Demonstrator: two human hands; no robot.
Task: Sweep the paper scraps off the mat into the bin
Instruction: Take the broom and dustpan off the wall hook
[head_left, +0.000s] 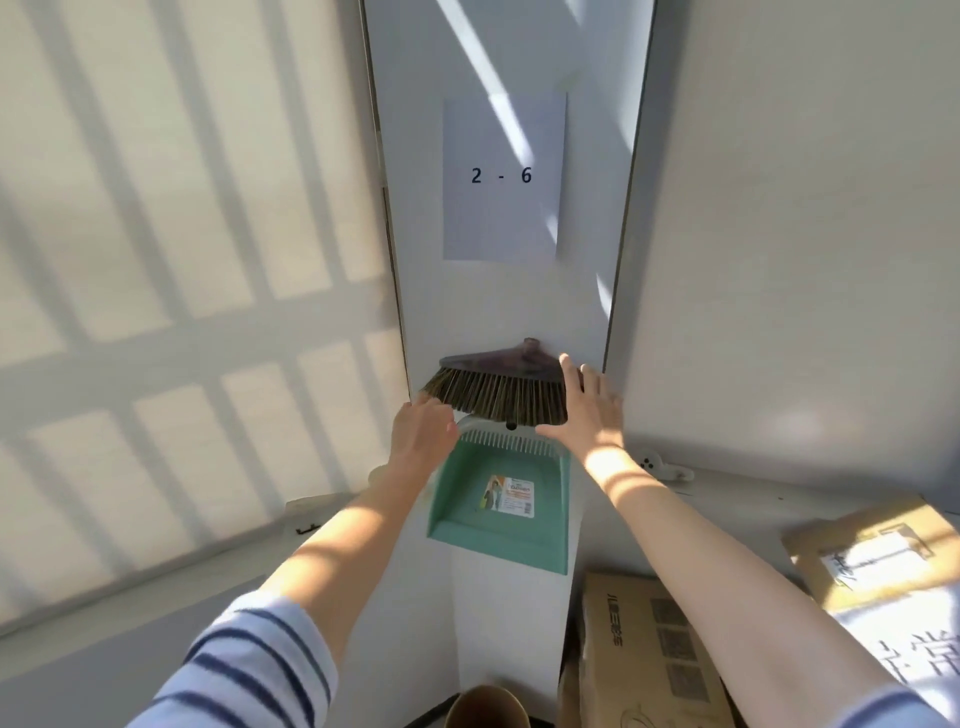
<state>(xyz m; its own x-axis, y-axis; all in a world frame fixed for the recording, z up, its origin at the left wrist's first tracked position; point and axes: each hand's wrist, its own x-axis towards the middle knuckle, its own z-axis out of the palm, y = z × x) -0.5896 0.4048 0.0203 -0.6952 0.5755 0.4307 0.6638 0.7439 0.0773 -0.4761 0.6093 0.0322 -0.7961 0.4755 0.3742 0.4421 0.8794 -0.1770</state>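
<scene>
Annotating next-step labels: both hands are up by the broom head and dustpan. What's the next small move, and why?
Probably close the right hand on the broom head: it is open, fingers spread, beside the head's right end, gripping nothing. The left hand is blurred at the head's left edge above the green dustpan; grip unclear. Tools must be held before any sweeping.

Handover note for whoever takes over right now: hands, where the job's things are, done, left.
Left hand: at the left end of the broom bristles, above the dustpan's top corner. It is blurred, so the grip is unclear.
Right hand: open, fingers spread, at the broom's right end.
Broom head: bristles down against the white panel. The green dustpan is directly below it.
Mat, scraps and bin: not in view.
Done: nothing visible.
Left: take the broom and dustpan, sweep, empty into the bin.
</scene>
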